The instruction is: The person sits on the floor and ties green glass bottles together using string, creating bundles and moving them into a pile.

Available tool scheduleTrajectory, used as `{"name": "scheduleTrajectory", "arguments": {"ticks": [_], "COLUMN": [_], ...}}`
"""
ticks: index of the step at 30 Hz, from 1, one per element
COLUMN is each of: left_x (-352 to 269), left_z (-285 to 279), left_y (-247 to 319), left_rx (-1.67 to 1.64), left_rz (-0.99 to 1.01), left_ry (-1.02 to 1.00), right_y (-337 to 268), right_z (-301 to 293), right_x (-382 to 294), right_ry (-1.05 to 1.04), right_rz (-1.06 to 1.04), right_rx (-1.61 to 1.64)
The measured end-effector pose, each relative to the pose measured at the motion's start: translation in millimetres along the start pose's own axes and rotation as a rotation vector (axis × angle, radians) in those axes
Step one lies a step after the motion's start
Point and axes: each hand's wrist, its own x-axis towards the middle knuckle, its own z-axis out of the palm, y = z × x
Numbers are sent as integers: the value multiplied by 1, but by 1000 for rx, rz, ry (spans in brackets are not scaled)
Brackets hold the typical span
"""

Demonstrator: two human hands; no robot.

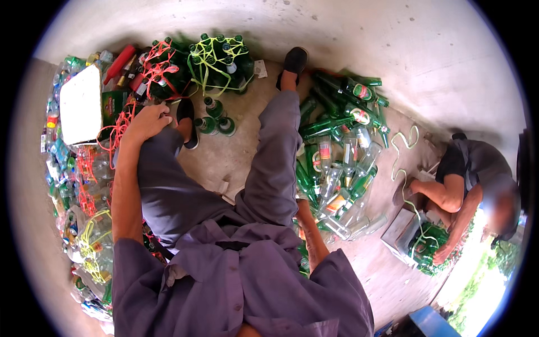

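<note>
My left hand (148, 119) is over my left knee, fingers bent, beside a tangle of red plastic twine (121, 126). Whether it grips a strand, I cannot tell. My right forearm (312, 236) reaches down beside my right thigh, and the thigh hides most of that hand. Three green glass bottles (214, 108) stand upright on the concrete floor between my feet. Behind them is a bundle of green bottles (221, 59) tied with yellow-green twine. Another bundle (162, 69) is bound in red twine. Loose green bottles (328, 126) and clear glass bottles (337, 181) lie heaped to my right.
On the left, plastic bottles (59, 156) are piled along a wall, with a white-topped carton (82, 105) among them. At right a co-worker (471, 181) bends over green bottles (427, 244) beside a box (398, 234). Pale twine (398, 156) trails across the floor.
</note>
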Motion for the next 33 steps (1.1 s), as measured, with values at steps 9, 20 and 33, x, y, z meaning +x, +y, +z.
{"name": "scheduleTrajectory", "arguments": {"ticks": [9, 20, 33], "left_x": [0, -6, -3], "left_z": [7, 10, 7], "left_y": [-4, -5, 2], "left_rx": [-48, -46, 2], "left_rz": [40, 68, 14], "left_ry": [-16, 42, -2], "right_y": [-148, -241, -431], "right_z": [-53, -108, -114], "right_x": [-59, -94, -112], "right_ry": [289, 517, 842], "right_rz": [-94, -298, -738], "right_rx": [-409, -498, -556]}}
